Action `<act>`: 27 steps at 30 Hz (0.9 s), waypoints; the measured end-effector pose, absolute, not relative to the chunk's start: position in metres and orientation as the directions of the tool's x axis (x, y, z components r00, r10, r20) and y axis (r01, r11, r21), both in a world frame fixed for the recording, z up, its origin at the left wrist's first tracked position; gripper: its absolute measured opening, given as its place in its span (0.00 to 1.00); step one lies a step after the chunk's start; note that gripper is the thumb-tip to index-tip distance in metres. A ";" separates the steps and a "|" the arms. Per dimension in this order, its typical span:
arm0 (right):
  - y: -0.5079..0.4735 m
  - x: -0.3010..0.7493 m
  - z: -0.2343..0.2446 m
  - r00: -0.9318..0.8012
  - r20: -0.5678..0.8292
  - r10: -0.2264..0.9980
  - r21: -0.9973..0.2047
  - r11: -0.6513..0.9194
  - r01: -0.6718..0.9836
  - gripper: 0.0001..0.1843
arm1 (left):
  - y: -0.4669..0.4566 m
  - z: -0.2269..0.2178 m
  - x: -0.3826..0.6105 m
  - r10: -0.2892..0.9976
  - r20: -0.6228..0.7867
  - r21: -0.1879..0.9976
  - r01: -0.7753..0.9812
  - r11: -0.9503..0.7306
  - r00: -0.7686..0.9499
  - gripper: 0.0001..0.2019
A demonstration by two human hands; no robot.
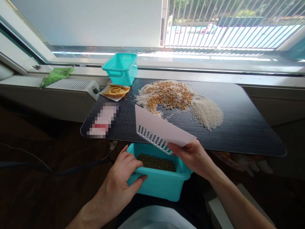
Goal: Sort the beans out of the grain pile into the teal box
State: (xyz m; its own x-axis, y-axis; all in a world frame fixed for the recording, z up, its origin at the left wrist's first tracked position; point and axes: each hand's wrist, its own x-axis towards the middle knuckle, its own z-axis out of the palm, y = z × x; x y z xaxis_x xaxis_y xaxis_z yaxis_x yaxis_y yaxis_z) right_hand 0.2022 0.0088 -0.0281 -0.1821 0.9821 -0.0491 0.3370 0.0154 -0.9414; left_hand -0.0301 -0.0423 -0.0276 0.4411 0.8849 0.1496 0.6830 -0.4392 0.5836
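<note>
My left hand point(127, 173) is closed on the left rim of a turquoise plastic bin point(159, 184), with the thumb outside and the fingers over the edge. Inside lie small greenish-brown beans point(156, 162). Between thumb and fingers my right hand point(193, 156) grips a white slotted scoop point(162, 127), tilted above the bin, with a row of slots along its lower side. Beyond it, on the dark table, a heap of yellow peas point(171, 93) lies mixed with white rice, beside a pile of white rice point(207, 113).
Another turquoise bin point(121, 70) stands at the table's back left. In front of it, folded yellow cloth-like material point(116, 91) rests on white paper. A blurred-out flat item point(103, 121) lies at the left edge. A green cloth point(58, 76) drapes over the radiator point(76, 84).
</note>
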 end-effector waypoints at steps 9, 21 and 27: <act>0.002 0.200 -0.045 0.038 -0.089 0.995 -0.931 -0.097 0.353 0.15 | -0.041 -0.027 -0.030 0.870 0.202 0.586 0.655 -0.476 0.450 0.05; 0.000 0.238 -0.049 0.340 -0.134 0.931 -0.915 -0.248 0.319 0.13 | -0.041 -0.027 -0.028 0.869 0.172 0.574 0.670 -0.471 0.464 0.03; 0.007 0.269 -0.051 0.435 -0.044 0.899 -0.911 -0.215 0.352 0.11 | -0.039 -0.025 -0.024 0.850 0.201 0.567 0.650 -0.506 0.487 0.05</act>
State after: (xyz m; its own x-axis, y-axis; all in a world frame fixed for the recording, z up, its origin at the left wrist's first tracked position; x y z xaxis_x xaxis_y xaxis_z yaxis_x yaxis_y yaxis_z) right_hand 0.2693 0.0074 -0.0510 0.4348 0.8994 -0.0441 0.3521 -0.2149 -0.9110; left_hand -0.0242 -0.0391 -0.0251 0.4867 0.8501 0.2011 0.6497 -0.5062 0.5672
